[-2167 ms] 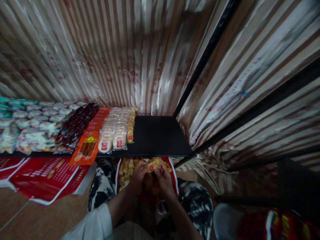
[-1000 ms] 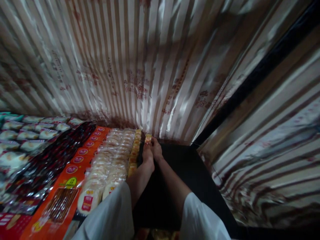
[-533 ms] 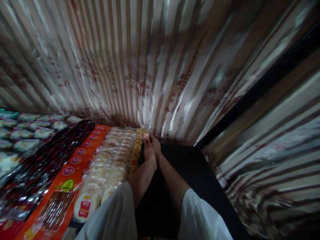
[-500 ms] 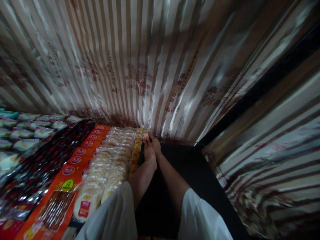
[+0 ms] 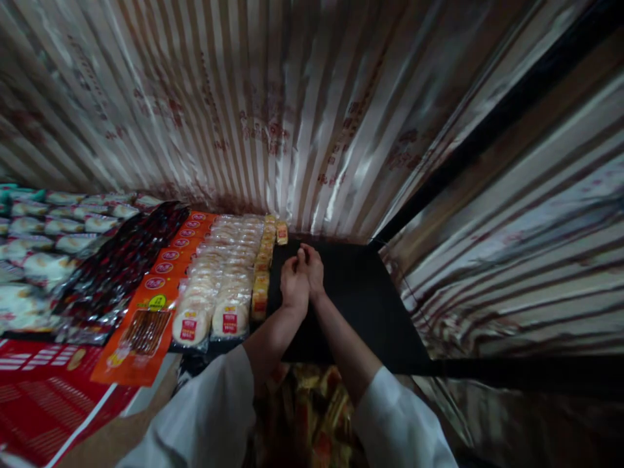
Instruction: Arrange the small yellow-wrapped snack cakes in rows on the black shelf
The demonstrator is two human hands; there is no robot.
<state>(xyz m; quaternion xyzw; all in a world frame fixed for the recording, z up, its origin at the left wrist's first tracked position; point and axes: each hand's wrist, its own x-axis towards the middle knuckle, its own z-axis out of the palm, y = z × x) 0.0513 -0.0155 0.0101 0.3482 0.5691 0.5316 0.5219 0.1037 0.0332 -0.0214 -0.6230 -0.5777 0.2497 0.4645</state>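
Observation:
My left hand [image 5: 295, 283] is over the black shelf [image 5: 361, 305], with its fingers curled in. Touching it, or nearly so, is my right hand [image 5: 314, 268], its fingers bent towards the left one. I see nothing between the fingers of either hand. Just beyond them, a small yellow packet [image 5: 281, 233] stands at the back of the shelf. To its left runs a row of yellow packets [image 5: 260, 292], close beside my left hand.
Clear-wrapped round white cakes [image 5: 230, 318], orange snack packs [image 5: 156, 312], dark shiny packs [image 5: 121, 266] and white packs [image 5: 53, 270] fill the left. A red basket [image 5: 39, 390] stands front left. Yellow packets [image 5: 316, 409] lie below the shelf. Striped foil sheeting [image 5: 273, 97] hangs behind.
Both hands have drawn back from the yellow packet at the rear, which now stands free of them. The view has shifted, showing the red basket and the yellow packets below.

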